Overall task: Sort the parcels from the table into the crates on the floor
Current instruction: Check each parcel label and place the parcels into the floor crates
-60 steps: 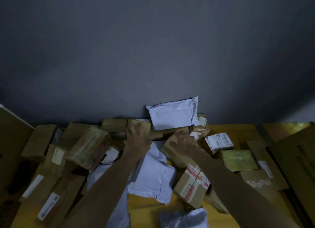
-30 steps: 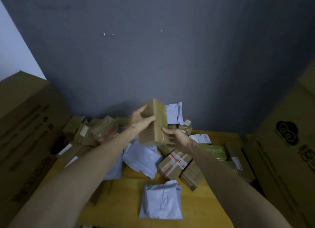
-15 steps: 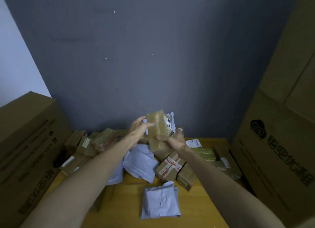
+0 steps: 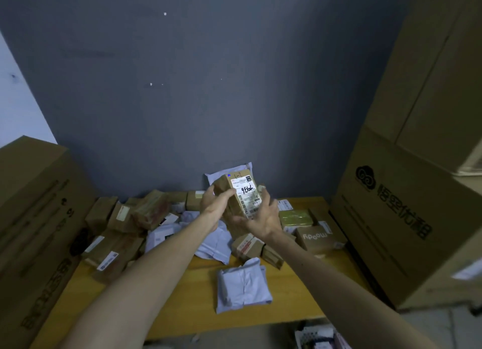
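The left hand [image 4: 215,205] is gripping the parcel's [image 4: 222,185] side and the right hand [image 4: 262,218] is cupping its lower end, holding it upright above the table [image 4: 182,309], label [image 4: 247,197] facing the person; a firm two-handed grip is serving best while reading it to choose the crate.

A parcel storeroom or sorting room is suggested. A yellow wooden table [image 4: 187,304] is heaped with taped cardboard parcels [image 4: 110,255] and grey plastic mailers [image 4: 242,286], many marked with printed shipping labels, as is the box [image 4: 245,196] held up above the heap. Large printed cartons [image 4: 386,218] are stacked on the right and another carton [image 4: 31,205] is set on the left, against a bare dark grey wall [image 4: 208,101].
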